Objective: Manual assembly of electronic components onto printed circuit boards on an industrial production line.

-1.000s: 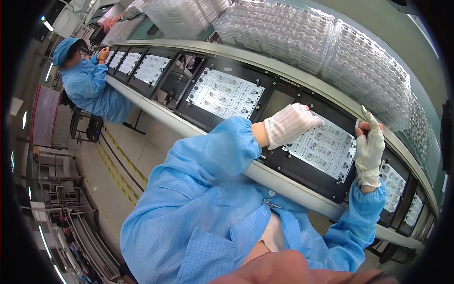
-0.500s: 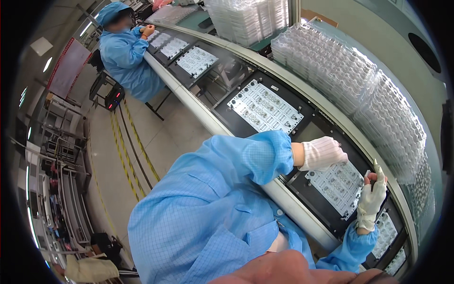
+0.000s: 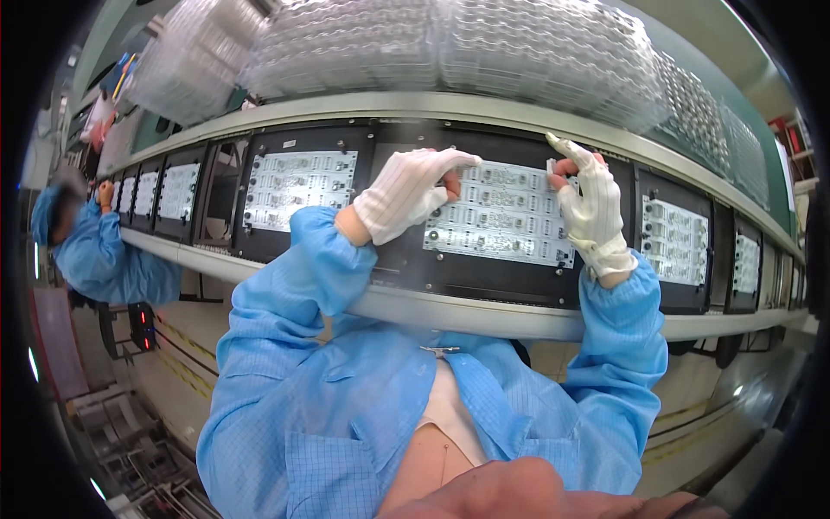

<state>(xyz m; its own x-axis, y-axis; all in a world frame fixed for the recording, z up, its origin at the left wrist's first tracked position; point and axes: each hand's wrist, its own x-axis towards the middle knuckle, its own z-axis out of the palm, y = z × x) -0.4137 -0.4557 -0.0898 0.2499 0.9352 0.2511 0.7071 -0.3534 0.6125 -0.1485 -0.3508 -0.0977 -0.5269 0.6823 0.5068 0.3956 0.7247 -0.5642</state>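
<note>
A light circuit board panel [image 3: 497, 229] with rows of small parts lies flat on a black carrier plate [image 3: 510, 281] in front of me. My left hand [image 3: 408, 192], in a pale striped glove with bare fingertips showing, is over the panel's upper left corner. Its index finger stretches right and the thumb stands apart below; nothing shows between them. At the panel's upper right edge is my right hand [image 3: 596, 208], also gloved. Its bare thumb and bent index finger pinch a small pale piece [image 3: 551, 169], too small to name, while another finger points up.
More board panels on carriers line the conveyor, one to the left [image 3: 298, 192] and one to the right [image 3: 674, 242]. Stacked clear plastic trays [image 3: 536, 60] stand along the far side. A co-worker in blue [image 3: 108, 251] is at the far left.
My view has swung round, so the conveyor now runs across the picture. The left index finger reaches out straighter over the panel. My right hand still pinches the small piece.
</note>
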